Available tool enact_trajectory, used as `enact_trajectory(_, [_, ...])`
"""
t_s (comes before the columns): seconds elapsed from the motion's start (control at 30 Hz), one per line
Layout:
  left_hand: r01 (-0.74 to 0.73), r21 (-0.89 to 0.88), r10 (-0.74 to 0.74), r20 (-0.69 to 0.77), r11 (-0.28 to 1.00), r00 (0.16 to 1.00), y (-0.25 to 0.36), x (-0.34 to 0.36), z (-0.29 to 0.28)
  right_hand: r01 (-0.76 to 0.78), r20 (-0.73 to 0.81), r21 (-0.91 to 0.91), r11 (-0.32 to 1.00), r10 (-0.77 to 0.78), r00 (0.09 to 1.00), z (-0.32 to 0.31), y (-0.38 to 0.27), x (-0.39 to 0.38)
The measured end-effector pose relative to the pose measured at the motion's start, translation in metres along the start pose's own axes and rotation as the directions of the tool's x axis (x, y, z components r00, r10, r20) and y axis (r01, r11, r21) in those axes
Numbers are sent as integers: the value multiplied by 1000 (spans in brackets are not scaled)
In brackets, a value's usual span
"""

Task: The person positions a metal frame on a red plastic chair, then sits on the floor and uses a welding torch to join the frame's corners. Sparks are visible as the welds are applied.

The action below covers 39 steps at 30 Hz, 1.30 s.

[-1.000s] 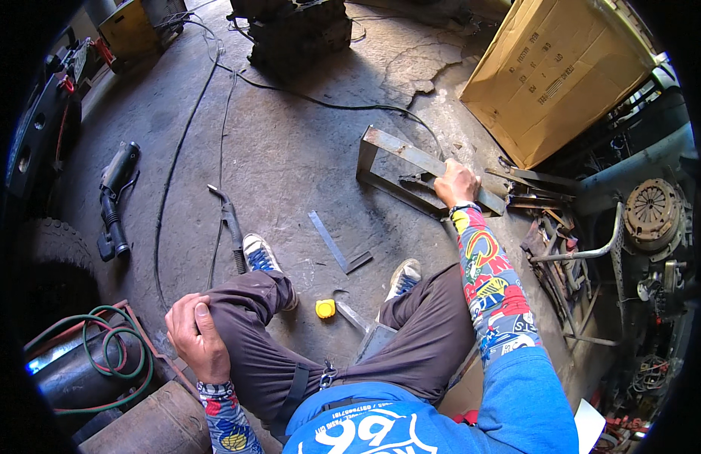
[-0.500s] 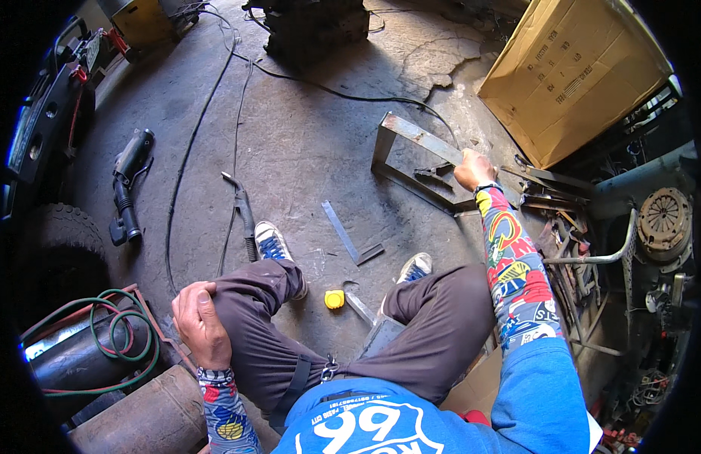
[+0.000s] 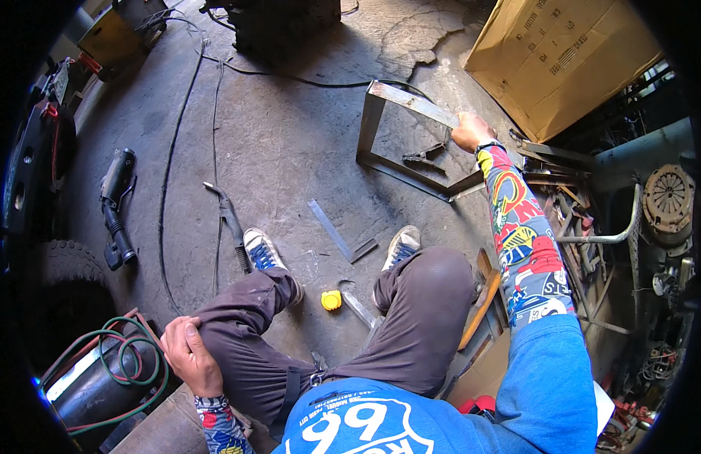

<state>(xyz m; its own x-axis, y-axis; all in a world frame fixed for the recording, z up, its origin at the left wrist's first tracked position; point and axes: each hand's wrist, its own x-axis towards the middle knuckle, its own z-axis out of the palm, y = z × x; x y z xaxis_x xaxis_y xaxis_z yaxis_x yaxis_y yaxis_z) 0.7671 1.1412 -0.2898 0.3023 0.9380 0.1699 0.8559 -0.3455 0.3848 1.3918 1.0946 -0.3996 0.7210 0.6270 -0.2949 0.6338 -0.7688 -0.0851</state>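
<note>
At upper right, we are grasping the metal frame (image 3: pixel 415 104) with our right hand (image 3: pixel 473 132); at lower left, we are resting our left hand (image 3: pixel 192 357), unclenched, on the left knee (image 3: pixel 228 314).

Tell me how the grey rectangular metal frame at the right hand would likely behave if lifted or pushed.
The grey rectangular metal frame would probably stay stiff: its bars look straight. Its open middle suggests modest weight for its outline. With flat sides and angular corners, it seems likelier to scrape or tip than roll.
</note>
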Motion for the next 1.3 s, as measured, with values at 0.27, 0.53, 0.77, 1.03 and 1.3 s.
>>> enact_trajectory(0.27, [-4, -9, 3, -15, 1000, 1000, -8, -5, -1, -40, 6, -14, 999, 40, 999, -5, -2, -8])
enact_trajectory(0.53, [5, 3, -5, -15, 1000, 1000, -17, -8, -2, -91, -53, 0, 996, 91, 994, -3, -3, 0])
enact_trajectory(0.77, [42, -14, -43, -10, 999, 999, -15, -7, -2, -97, -123, -12, 995, 94, 988, -2, 6, 26])
enact_trajectory(1.03, [101, -28, -101, 25, 994, 995, -13, -4, -1, 30, -105, -7, 1000, -30, 994, -1, 26, 72])
enact_trajectory(1.3, [109, -56, -107, 31, 992, 994, -10, -4, -4, 379, 228, 386, 841, -485, 844, 22, -3, -40])
